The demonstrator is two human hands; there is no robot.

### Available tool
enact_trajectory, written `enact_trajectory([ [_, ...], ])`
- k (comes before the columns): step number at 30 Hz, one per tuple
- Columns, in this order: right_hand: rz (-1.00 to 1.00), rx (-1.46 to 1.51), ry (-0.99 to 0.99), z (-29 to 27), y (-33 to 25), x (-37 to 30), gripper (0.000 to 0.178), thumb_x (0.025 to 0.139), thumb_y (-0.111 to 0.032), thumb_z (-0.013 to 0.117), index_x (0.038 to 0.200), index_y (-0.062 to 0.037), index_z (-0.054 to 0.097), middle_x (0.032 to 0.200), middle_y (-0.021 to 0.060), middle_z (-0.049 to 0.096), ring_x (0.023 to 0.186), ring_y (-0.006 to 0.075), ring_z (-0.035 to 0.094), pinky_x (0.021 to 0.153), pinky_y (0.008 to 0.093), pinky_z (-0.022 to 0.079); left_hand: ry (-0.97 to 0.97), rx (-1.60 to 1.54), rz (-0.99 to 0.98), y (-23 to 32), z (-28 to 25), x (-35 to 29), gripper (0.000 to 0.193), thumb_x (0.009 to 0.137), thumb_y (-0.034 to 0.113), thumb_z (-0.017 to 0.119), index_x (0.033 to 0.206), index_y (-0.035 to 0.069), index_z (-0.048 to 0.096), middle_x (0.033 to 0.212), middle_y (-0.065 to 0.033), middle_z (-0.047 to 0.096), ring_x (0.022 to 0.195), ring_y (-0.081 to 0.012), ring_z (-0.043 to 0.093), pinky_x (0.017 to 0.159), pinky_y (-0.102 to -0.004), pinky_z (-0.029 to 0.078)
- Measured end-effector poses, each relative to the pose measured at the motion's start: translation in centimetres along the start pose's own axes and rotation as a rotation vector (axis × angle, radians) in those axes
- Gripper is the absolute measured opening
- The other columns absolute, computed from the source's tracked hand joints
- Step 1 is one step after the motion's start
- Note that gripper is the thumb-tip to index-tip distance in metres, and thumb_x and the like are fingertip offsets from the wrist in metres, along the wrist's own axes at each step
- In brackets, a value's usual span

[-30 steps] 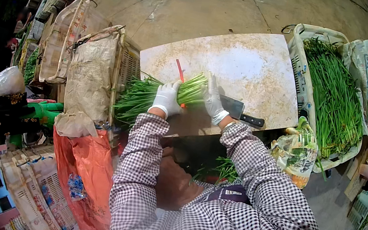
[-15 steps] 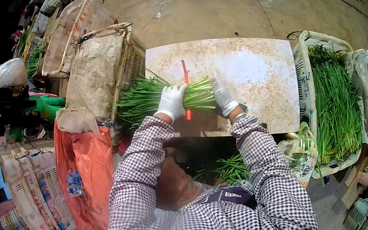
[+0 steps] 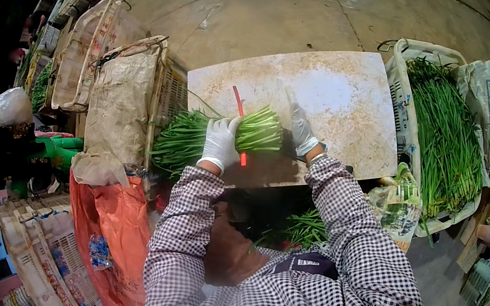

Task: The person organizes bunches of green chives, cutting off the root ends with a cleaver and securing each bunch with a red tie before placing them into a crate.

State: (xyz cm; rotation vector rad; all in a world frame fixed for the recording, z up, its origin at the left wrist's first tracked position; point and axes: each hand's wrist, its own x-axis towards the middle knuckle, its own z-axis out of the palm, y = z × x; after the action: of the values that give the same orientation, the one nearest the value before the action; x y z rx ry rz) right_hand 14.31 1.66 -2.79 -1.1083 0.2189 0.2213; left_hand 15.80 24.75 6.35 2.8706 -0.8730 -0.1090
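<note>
A bunch of green chives (image 3: 261, 131) lies across the white board, its pale stem ends to the right and its leaves over the board's left edge. My left hand (image 3: 222, 141), in a white glove, is closed over the bunch at about its middle. Beneath the bunch runs a red strip (image 3: 238, 100), both ends sticking out beside my left hand. My gloved right hand (image 3: 302, 129) is held just right of the stem ends, apart from them, its fingers stretched out and somewhat blurred. Nothing shows in it.
The stained white board (image 3: 353, 116) serves as a work surface. A white crate (image 3: 398, 97) of chives stands at its right. Cloth-covered crates (image 3: 123, 95) are at its left, above a red plastic bag (image 3: 119, 216). More greens (image 3: 308, 226) lie below the board.
My right hand has drawn slightly away to the right from the stem ends. The stem ends look more even and gathered. My left hand keeps its hold, shifted slightly left.
</note>
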Motion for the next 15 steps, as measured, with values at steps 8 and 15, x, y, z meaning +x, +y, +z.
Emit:
enact_trajectory([
  [8,-0.441,-0.546,-0.073,3.1,-0.2,1.6,0.052,0.101,-0.036,0.046,0.142,-0.0041,0.042,0.142,0.0217,0.046,0.132,0.0304,0.043,0.109,0.0366,0.033,-0.132,0.033,-0.058,-0.2,1.2,-0.2,0.095,0.058,0.034,0.082,0.139,0.010,0.039,0.134,-0.0145,0.046,0.131,-0.0322,0.038,0.109,-0.0550,0.026],
  [15,-0.020,-1.067,-0.136,8.7,-3.3,11.5,0.046,0.087,-0.037,0.065,0.118,-0.0033,0.065,0.109,0.0210,0.067,0.103,0.0349,0.064,0.089,0.0389,0.049,-0.324,0.052,-0.109,-0.3,0.6,1.0,0.090,0.066,0.036,0.078,0.142,0.009,0.036,0.146,-0.0220,0.035,0.141,-0.0364,0.027,0.113,-0.0580,0.021],
])
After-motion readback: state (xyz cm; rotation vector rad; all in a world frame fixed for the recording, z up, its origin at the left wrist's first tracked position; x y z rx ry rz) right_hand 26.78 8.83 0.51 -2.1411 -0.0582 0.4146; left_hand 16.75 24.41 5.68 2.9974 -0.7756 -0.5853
